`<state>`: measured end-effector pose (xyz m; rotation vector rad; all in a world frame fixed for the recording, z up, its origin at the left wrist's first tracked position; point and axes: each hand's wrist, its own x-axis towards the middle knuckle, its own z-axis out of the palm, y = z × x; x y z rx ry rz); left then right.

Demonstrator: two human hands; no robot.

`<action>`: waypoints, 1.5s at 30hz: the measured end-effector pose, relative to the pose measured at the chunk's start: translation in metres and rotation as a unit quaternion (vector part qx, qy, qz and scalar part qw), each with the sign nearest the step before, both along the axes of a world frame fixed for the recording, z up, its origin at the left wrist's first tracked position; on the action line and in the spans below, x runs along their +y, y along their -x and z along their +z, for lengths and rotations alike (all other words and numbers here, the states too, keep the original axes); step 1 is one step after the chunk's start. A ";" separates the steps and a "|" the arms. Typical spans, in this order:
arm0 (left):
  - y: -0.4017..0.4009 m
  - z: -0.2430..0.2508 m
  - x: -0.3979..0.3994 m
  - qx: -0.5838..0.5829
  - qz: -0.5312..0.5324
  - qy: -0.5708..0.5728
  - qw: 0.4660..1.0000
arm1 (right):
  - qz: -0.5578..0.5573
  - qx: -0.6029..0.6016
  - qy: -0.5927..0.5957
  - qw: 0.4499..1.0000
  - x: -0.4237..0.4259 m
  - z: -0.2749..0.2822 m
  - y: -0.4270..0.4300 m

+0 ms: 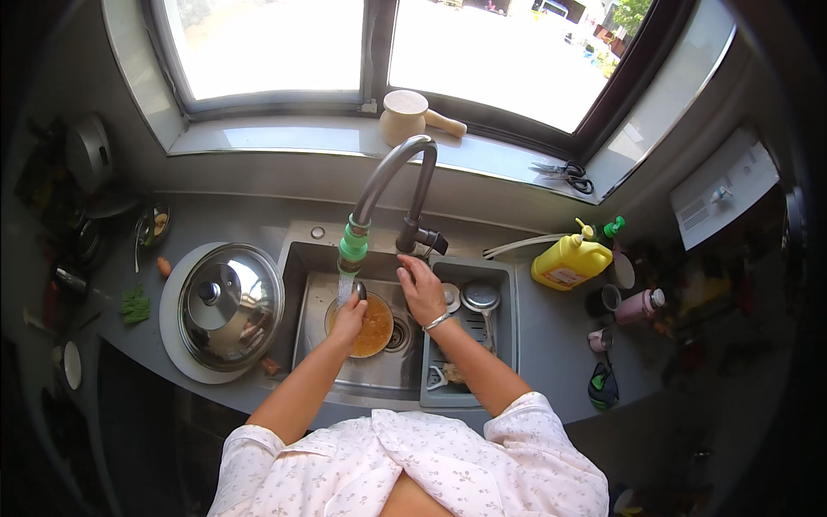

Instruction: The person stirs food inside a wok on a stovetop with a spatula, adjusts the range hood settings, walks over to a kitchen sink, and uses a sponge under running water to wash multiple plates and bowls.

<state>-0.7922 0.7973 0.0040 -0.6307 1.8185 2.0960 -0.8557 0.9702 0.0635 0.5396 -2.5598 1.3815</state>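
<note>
My left hand [349,319] is closed on a spoon [361,291], whose dark shiny end shows above my fingers; the rest is hidden. Water [345,288] runs from the green nozzle [353,244] of the faucet beside that hand. Below it, a round bowl [391,323] of orange-brown liquid stands in the steel sink [381,375], left of the drain [398,334]. My right hand [423,291], with a bracelet at the wrist, is raised with bent fingers over the sink's divider, just below the dark faucet handle [434,240]. It holds nothing that I can see.
A grey drainer basket [515,323] with a metal ladle [481,297] fills the right basin. Left of the sink are a large lidded pan [232,307], an egg [164,266] and cut greens [135,305]. A yellow pump bottle [568,262] stands right. Scissors [565,174] and a mortar [402,119] occupy the windowsill.
</note>
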 end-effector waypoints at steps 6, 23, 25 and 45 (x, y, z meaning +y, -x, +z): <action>-0.009 -0.002 0.005 0.087 0.042 0.017 0.995 | 0.050 -0.156 0.178 0.970 -0.071 -0.093 -0.036; -0.043 0.003 -0.023 -0.144 0.059 -0.186 0.970 | 0.041 -0.346 0.229 0.909 -0.085 -0.150 -0.026; -0.044 -0.004 -0.032 -0.134 0.057 -0.155 0.977 | 0.070 -0.392 0.271 0.876 -0.097 -0.120 -0.042; -0.084 -0.011 -0.051 -0.163 0.099 -0.246 0.950 | -0.029 -0.635 0.314 0.705 -0.086 -0.180 -0.095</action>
